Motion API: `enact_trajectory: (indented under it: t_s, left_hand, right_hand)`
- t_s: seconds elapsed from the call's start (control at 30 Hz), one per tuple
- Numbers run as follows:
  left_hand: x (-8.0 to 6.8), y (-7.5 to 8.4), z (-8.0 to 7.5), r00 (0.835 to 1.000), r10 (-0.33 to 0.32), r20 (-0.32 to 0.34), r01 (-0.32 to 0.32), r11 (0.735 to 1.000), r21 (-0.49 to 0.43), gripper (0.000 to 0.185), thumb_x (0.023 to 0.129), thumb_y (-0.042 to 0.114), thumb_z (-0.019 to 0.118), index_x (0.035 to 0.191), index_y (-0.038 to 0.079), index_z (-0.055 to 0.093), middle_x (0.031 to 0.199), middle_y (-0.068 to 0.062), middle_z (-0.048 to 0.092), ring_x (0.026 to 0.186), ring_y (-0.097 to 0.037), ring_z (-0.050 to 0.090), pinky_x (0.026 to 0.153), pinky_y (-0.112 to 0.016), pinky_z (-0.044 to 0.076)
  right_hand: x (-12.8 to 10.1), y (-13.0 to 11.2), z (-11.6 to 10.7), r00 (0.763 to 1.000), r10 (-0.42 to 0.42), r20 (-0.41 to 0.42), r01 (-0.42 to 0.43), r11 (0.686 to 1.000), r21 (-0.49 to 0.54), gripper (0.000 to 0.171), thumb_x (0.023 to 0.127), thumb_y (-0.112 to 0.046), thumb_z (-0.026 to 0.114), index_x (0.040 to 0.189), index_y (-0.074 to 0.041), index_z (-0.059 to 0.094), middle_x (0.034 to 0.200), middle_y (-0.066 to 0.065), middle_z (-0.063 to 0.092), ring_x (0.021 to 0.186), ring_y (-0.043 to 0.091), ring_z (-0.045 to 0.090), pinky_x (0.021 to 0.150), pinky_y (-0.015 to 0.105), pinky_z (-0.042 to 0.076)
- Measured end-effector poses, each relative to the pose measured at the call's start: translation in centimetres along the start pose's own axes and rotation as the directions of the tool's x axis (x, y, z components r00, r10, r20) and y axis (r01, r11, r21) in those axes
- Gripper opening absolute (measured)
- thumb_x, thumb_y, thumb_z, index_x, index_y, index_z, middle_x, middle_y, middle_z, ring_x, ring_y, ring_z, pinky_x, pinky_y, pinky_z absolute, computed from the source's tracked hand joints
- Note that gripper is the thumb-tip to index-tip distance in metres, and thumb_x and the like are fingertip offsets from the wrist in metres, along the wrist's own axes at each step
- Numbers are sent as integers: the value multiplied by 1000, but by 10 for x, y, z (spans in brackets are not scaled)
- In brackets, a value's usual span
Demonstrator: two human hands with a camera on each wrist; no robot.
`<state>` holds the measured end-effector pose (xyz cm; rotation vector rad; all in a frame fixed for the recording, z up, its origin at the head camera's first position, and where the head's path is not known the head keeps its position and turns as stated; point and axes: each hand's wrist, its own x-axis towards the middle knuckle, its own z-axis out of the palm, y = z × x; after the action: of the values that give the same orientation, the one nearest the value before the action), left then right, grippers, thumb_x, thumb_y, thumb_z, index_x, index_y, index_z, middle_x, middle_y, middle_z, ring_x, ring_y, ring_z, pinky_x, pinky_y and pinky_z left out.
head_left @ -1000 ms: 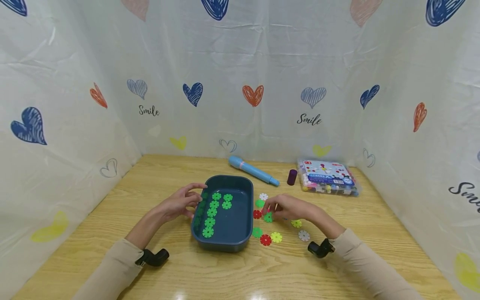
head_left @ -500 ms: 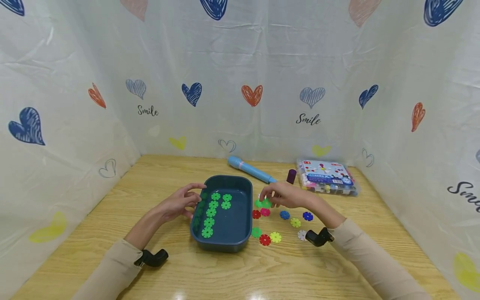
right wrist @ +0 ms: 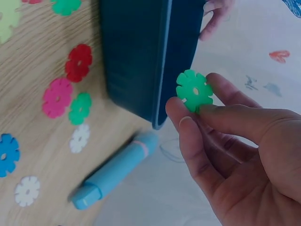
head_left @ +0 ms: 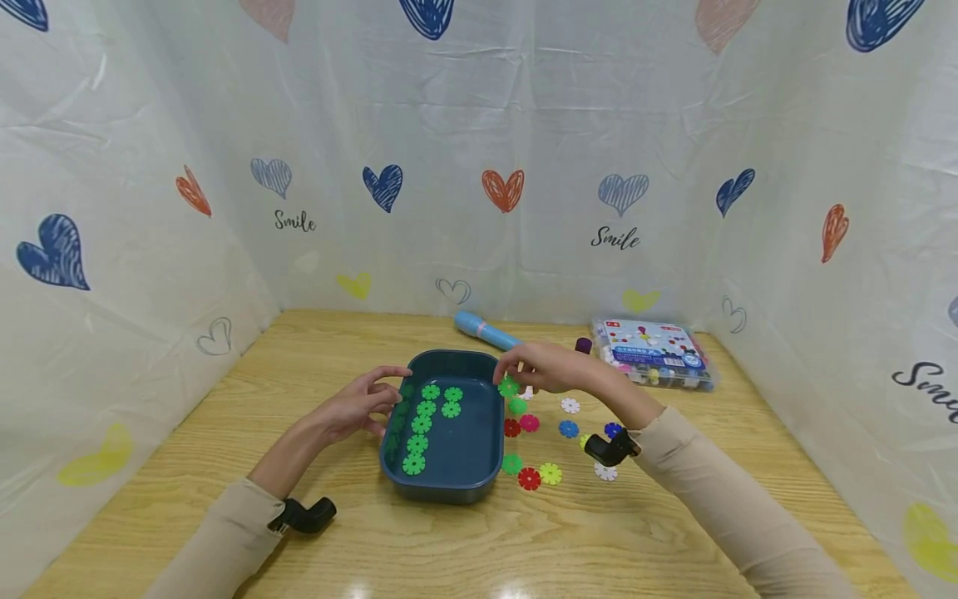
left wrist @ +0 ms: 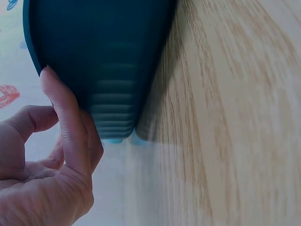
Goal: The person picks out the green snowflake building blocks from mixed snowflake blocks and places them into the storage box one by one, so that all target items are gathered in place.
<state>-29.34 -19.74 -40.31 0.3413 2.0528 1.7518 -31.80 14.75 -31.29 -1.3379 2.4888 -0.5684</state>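
Observation:
A dark teal tray (head_left: 479, 466) sits mid-table with several green snowflake discs (head_left: 423, 416) lying in its left half. My left hand (head_left: 358, 405) rests against the tray's left rim (left wrist: 103, 70), fingers straight along its wall. My right hand (head_left: 540, 367) hovers at the tray's far right corner and pinches a green disc (head_left: 509, 387) (right wrist: 194, 90) between thumb and fingertips, just outside the rim (right wrist: 162, 61). Loose discs lie on the wood to the right of the tray: green (head_left: 517, 406), red (head_left: 512, 428), pink (head_left: 529, 423), blue (head_left: 568, 429), white (head_left: 570, 405), yellow (head_left: 550, 473).
A light blue pen-shaped toy (head_left: 485, 330) (right wrist: 115, 175) lies behind the tray. A clear box of coloured pieces (head_left: 653, 352) and a small purple cylinder (head_left: 583, 344) stand at the back right. White curtains with hearts enclose the table on three sides.
My right hand picked a green disc from the loose ones and carried it up and left to the tray's far right corner. The left hand stayed on the tray's rim.

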Motion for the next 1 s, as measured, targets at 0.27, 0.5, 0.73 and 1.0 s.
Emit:
enact_trajectory:
  t_s: [0.27,0.5,0.73,1.0]
  left_hand:
    - [1,-2,1,1000,-7,-16,7,1000,-3,52,100,12,51,148,13,32,103,-11,52,81,-18,60,56,-27,57]
    - [2,0,1,1000,-11,-22,11,1000,-5,51,100,11,51,148,14,32,106,-13,54,83,-18,61,56,-27,57]
    - [1,0,0,1000,-17,-18,17,1000,5,52,100,12,51,148,12,31,104,-11,55,82,-17,61,57,-27,57]
    - [1,0,-1,1000,-11,-4,11,1000,6,53,100,14,51,148,11,30,104,-10,56,83,-17,62,58,-27,58]
  right_hand:
    - [24,-9,-5,996,29,82,-31,999,29,31,102,-2,41,114,-10,69,115,10,68,83,15,70,66,31,57]
    - [45,-16,-5,985,61,161,-71,996,55,32,99,2,41,114,-8,68,100,15,66,85,27,72,74,36,60]
    - [66,-19,-1,973,85,214,-93,995,29,35,97,5,43,117,-8,69,82,24,68,83,33,73,68,30,59]
    - [87,-21,5,957,118,264,-131,991,32,35,97,5,44,119,-5,69,80,22,69,78,27,73,74,41,59]
